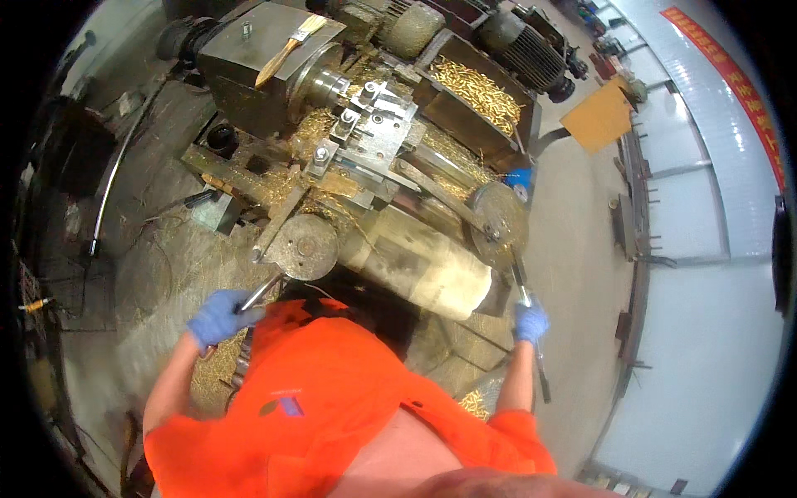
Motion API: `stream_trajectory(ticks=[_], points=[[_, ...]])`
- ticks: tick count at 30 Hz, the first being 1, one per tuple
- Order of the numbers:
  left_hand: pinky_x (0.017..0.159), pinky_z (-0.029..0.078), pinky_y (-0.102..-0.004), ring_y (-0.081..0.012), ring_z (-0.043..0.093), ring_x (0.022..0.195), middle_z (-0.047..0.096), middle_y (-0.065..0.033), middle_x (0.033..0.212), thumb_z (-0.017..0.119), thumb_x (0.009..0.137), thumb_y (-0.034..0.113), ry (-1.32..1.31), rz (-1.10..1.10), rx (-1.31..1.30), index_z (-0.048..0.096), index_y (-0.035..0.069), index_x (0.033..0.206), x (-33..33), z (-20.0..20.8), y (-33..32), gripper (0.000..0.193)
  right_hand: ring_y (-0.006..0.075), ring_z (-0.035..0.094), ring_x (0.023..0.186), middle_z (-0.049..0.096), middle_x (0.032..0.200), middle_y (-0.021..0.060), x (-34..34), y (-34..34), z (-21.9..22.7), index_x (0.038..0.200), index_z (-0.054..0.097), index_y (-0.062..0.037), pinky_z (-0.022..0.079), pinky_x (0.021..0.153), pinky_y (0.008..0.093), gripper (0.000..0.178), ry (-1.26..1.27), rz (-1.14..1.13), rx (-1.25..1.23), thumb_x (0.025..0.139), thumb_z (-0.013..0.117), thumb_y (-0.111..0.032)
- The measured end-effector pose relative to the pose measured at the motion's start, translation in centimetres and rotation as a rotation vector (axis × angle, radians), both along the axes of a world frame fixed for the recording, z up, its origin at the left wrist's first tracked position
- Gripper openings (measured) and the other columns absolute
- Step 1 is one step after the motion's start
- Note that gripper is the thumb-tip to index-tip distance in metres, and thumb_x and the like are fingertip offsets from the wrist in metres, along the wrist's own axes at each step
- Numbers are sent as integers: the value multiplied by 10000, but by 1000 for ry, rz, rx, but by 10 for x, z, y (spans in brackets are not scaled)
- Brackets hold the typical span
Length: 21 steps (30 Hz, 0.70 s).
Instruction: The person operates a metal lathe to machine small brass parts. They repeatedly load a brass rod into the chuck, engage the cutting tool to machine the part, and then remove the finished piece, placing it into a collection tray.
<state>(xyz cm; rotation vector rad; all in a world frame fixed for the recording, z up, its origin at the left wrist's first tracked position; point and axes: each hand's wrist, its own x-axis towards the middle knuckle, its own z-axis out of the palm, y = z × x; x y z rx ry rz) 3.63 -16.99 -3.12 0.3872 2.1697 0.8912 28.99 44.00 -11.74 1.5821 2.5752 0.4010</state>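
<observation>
My left hand (pixel 217 320), in a blue glove, is closed round a metal lever (pixel 266 289) that comes off a round metal disc (pixel 305 249) at the front of a lathe. In the same kind of glove, my right hand (pixel 530 320) grips a second lever (pixel 520 278), joined to another round disc (pixel 501 209). Between and beyond the two discs sits the lathe's tool slide (pixel 378 133), with bolted tool holders on top. A shiny spindle (pixel 329 86) points at it from the headstock (pixel 241 62). Golden metal shavings (pixel 311 137) lie around the slide.
A wooden-handled paintbrush (pixel 288 51) rests on the headstock. Behind the slide stands a metal bin (pixel 448 112) full of small brass-coloured parts (pixel 477 93). More such parts (pixel 475 404) show below, near my right forearm. A pale yellowish cover (pixel 423 267) lies between the levers. Motors (pixel 531 54) stand farther back.
</observation>
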Motion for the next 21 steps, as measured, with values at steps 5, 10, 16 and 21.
stream_trajectory(ticks=[5,10,16,21], points=[[540,420,-254,-90,517,591,564,-36,671,581,857,296,30,667,33,606,-37,876,46,-28,-73,334,335,626,835,654,897,127,-45,48,27,1022,648,-229,470,742,447,347,-62,123,90,748,529,-406],[381,349,-257,-99,437,417,529,-24,550,563,867,267,-4,1135,171,601,20,736,84,-55,-44,283,298,510,1098,599,1107,96,-124,95,49,1135,596,-242,345,929,490,412,-86,3,19,776,530,-433],[386,299,-250,-75,404,440,454,3,522,550,874,262,164,1267,136,547,39,687,52,-53,-47,291,303,461,1132,563,1146,145,-173,129,39,1148,587,-153,281,994,472,462,-130,223,177,758,541,-395],[375,259,-244,-56,349,413,416,22,487,544,868,234,511,1134,305,471,80,606,-75,-54,-48,313,312,504,1044,610,1038,149,-164,142,25,1118,608,-155,313,979,423,437,-75,299,154,728,572,-348]])
